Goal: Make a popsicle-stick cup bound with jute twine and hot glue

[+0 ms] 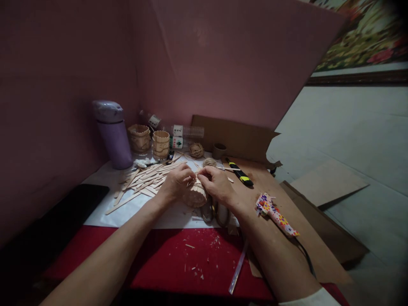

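Note:
A small cup covered with wooden craft sticks (195,196) lies tilted between my hands, its round end facing me. My left hand (177,182) grips its far left side with the fingertips bent in. Thumb and fingers of my right hand (218,185) pinch together at its upper right edge. What lies right between the fingertips is too small to make out. Just below my right hand are the scissors' handles (208,212). Many loose craft sticks (143,180) spread beside my left hand. A ball of twine (209,162) sits just beyond my right fingers.
Two finished-looking stick-covered cups (161,145) stand behind, near a purple bottle (114,142) and clear plastic bottles (191,131). At right, a utility knife (239,172) and a flower-patterned glue gun (276,216) with its cord rest on cardboard (306,250). A glue stick (238,270) lies in front.

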Demonstrator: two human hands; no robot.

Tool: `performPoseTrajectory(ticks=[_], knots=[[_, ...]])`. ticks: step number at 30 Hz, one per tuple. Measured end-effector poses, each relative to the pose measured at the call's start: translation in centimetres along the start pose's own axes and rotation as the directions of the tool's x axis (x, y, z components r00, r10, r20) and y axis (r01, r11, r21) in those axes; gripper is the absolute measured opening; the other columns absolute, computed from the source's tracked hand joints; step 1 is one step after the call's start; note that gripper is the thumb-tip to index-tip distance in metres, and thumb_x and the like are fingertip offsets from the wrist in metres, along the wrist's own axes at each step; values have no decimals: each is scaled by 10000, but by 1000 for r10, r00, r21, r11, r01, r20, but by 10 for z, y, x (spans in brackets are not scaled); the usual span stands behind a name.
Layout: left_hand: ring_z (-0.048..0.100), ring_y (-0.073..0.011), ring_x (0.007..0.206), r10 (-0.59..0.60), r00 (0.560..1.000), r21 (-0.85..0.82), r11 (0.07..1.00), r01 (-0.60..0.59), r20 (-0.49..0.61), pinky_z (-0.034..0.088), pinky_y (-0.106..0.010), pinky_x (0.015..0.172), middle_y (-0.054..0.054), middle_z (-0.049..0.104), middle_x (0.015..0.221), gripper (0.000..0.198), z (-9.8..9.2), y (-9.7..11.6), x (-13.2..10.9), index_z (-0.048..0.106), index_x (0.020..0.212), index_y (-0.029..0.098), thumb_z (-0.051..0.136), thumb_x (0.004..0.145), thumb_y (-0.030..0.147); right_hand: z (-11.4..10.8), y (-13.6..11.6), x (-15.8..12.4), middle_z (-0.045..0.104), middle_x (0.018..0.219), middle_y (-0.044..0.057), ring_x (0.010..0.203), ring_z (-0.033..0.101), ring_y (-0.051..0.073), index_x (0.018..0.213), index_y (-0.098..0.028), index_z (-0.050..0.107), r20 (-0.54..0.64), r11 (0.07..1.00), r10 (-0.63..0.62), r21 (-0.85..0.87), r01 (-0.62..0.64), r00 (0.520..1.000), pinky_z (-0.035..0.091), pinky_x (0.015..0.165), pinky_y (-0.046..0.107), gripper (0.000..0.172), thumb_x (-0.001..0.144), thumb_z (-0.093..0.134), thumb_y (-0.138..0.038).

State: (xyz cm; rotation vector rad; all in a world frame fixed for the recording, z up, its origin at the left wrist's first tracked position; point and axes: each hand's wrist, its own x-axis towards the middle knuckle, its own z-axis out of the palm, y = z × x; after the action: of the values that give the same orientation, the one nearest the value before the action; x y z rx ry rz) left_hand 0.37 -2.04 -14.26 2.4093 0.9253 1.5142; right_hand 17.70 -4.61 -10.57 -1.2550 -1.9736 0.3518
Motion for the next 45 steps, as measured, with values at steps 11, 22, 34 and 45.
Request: performPoseTrajectory(ticks=[11,22,34,45], knots=[[586,-146,709,-29,1000,-6,1000,29,-5,448,-258,661,-24,622,764,171,0,-1,1,644,735,177,593,810,31,1,1,-10,665,818,14,773,597,164,848,-206,678,-35,996,-82,-26,82,996,420,718,271,139,897,565,-141],[599,-146,665,-143,989,-45,989,142,-40,433,-257,636,-17,676,715,114,2,8,-2,691,763,198,622,812,122,0,3,-14,687,874,39,853,630,187,862,-210,667,-27,992,-118,-50,117,993,448,782,295,135,923,563,-150],[608,-158,674,-151,986,-29,988,149,-64,458,-271,647,-30,679,711,111,3,6,0,679,723,194,642,799,122,-1,3,-16,688,878,34,861,635,184,861,-216,664,-27,993,-110,-55,109,994,451,795,291,130,926,565,-162],[586,-166,687,-251,968,-10,968,250,-27,452,-282,658,-26,646,719,129,2,13,0,626,707,191,611,807,112,0,3,-19,674,884,40,856,629,189,866,-220,662,-48,990,-123,-71,120,991,455,783,293,135,931,554,-172]])
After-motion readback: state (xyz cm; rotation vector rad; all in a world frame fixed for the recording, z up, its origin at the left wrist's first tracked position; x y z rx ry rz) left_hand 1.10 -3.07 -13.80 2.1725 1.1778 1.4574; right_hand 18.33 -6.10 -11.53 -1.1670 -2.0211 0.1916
